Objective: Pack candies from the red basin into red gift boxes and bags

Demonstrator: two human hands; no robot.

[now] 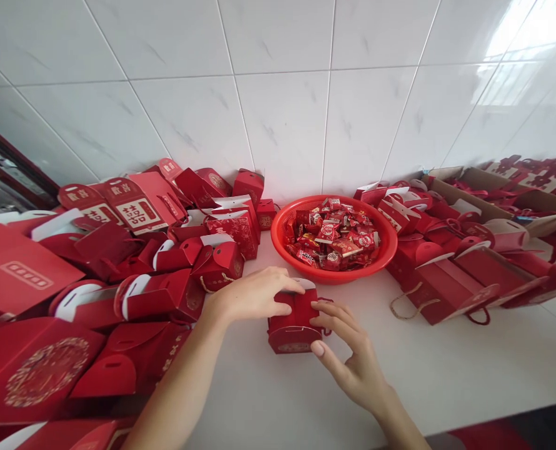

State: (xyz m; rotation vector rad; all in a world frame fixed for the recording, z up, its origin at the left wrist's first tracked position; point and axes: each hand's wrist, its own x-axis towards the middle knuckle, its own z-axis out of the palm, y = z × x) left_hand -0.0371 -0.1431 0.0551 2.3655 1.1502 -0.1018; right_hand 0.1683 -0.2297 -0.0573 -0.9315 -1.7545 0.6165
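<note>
A small red gift box with a rounded front panel stands on the white surface in front of me. My left hand reaches over its left side, thumb and fingers closed on the upper edge. From the right, my right hand grips the box, fingertips on the top panel and thumb by the front corner. Part of a white inner flap shows at the back of the box. Its inside is hidden. Just behind it is a red plastic basket full of wrapped candies.
Many red gift boxes crowd the left side, several with raised flaps. More boxes, some with rope handles, stand at right. Behind them are cardboard cartons holding red items. A tiled wall borders the back of the white table.
</note>
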